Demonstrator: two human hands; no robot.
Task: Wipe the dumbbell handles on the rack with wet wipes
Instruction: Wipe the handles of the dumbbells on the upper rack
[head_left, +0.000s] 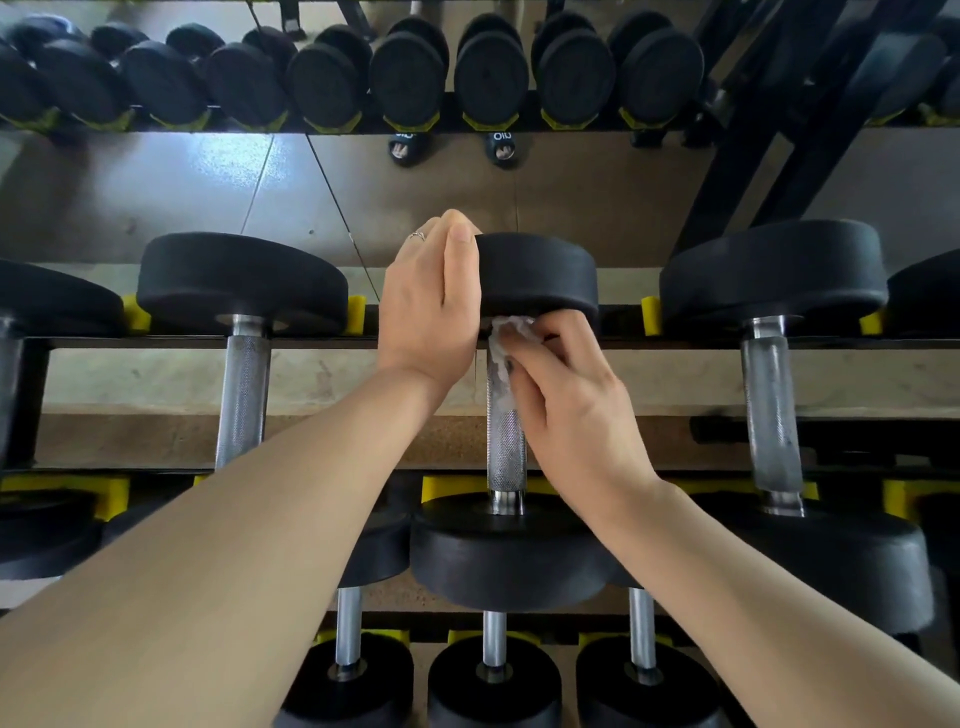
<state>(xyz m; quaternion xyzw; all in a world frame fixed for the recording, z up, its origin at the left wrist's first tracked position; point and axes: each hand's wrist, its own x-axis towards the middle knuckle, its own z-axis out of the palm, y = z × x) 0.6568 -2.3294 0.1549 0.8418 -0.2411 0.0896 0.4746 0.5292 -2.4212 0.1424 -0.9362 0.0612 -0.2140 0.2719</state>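
A: Quick pass, what's each hand doing?

B: Left hand (434, 306) is laid against the far head (537, 275) of the centre dumbbell, thumb along its left rim, the other fingers going over the top edge (fingertips hidden behind it). There's a ring on one finger. Right hand (566, 395) has its fingers curled round the knurled handle (506, 447), pressing a crumpled white wet wipe (506, 338) onto the far end of the bar, right under that head.

A: Where's the dumbbell?

B: Dead centre, on the rack's (311, 343) middle tier, handle running 12 to 6 o'clock. Near head (506, 551) at 6 o'clock, sitting by a yellow cradle (441, 486).

A: Neighbours?

B: One dumbbell (244, 332) at 9 o'clock, another (769, 374) at 3 o'clock, same orientation, well apart from the hands. Three smaller ones (493, 670) on the lower tier at 6 o'clock.

A: Any text?

B: At 12 o'clock a mirror (156, 187) behind the rack shows black dumbbell heads and two black slippers (452, 148) with white lettering (reversed, looks like "olo", can't read it surely). No weight markings I can read anywhere.
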